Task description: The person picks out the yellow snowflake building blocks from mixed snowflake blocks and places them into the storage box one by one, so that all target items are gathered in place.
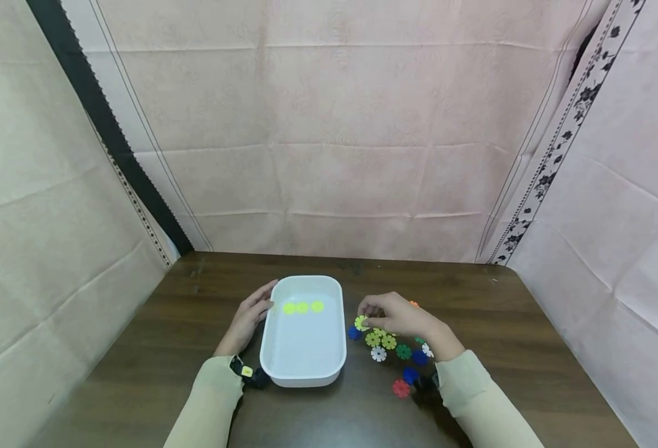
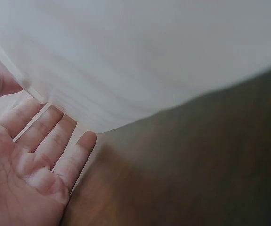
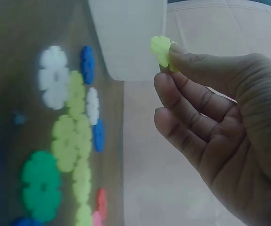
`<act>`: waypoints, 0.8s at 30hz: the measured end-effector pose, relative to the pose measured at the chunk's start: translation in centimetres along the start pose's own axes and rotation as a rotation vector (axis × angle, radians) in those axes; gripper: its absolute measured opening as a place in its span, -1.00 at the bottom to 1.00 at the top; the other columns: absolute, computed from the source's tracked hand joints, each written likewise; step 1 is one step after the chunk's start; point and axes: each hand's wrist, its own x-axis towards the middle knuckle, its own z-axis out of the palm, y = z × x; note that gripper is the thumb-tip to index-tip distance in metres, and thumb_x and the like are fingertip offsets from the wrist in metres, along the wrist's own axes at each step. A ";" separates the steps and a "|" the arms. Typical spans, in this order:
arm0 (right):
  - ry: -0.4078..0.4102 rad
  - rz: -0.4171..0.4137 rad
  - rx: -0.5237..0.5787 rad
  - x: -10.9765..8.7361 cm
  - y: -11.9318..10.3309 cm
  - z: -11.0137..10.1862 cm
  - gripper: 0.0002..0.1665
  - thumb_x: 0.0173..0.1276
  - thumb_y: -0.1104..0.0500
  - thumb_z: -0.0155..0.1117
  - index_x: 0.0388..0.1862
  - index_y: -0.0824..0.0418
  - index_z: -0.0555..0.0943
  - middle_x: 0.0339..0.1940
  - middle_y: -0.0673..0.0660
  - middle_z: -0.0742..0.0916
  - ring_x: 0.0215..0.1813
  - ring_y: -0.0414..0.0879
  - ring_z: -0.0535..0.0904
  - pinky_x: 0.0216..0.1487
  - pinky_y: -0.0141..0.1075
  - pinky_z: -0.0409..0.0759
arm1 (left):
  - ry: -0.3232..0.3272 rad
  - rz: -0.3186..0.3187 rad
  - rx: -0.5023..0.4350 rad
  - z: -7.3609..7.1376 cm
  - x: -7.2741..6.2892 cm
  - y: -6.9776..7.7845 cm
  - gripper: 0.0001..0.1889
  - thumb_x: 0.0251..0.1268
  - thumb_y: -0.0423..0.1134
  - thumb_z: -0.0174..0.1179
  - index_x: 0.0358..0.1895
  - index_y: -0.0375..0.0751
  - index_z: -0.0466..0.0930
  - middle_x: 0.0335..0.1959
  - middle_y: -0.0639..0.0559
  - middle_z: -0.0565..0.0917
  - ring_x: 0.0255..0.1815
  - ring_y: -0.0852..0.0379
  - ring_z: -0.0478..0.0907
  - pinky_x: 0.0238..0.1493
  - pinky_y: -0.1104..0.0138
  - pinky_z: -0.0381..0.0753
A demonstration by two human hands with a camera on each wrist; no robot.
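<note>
A white plastic tray (image 1: 304, 354) stands on the table, with three yellow snowflake discs (image 1: 302, 308) in a row inside it. My left hand (image 1: 249, 319) holds its left side; in the left wrist view the thumb lies at the rim and the fingers (image 2: 55, 136) reach along the outer wall. To the tray's right, my right hand (image 1: 398, 316) pinches a yellow snowflake disc (image 3: 161, 51) between thumb and fingers, raised above the loose discs. Below that hand lie more yellow snowflake discs (image 1: 389, 342).
Around the yellow ones are scattered a white disc (image 1: 378, 354), a green disc (image 1: 403, 351), a red disc (image 1: 400, 389) and several blue discs (image 1: 410, 375). The brown wooden table (image 1: 452, 280) is bordered by pale cloth (image 1: 340, 186) behind and at both sides.
</note>
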 end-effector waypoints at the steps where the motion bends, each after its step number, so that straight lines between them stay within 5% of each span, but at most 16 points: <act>1: 0.002 -0.002 -0.006 0.1 -0.1 -0.2 -0.82 0.41 0.16 0.36 -0.03 0.03 0.66 -0.23 -0.15 0.74 -0.20 -0.29 0.65 -0.14 -0.37 0.67 | 0.000 0.000 0.001 0.0 0.0 0.0 -0.49 0.51 -0.21 0.04 0.48 0.03 0.36 0.50 0.01 0.34 0.49 0.07 0.30 0.37 0.20 0.40; 14: 0.007 -0.045 0.011 1.9 -1.6 -1.1 -0.81 0.42 0.16 0.35 -0.01 0.05 0.66 -0.18 -0.15 0.75 -0.14 -0.29 0.67 -0.08 -0.36 0.68 | -0.023 0.029 -0.015 0.0 -0.1 -0.2 -0.49 0.53 -0.26 0.03 0.50 -0.04 0.33 0.52 -0.06 0.31 0.51 -0.01 0.26 0.36 0.24 0.41; 24: -0.051 -0.080 0.031 5.7 -3.5 0.1 -0.77 0.42 0.12 0.36 0.02 0.09 0.67 -0.14 -0.15 0.74 -0.11 -0.31 0.65 -0.04 -0.39 0.66 | -0.003 0.015 0.000 0.2 -0.3 0.2 -0.48 0.51 -0.23 0.04 0.49 0.00 0.34 0.51 -0.04 0.34 0.49 0.02 0.29 0.31 0.31 0.45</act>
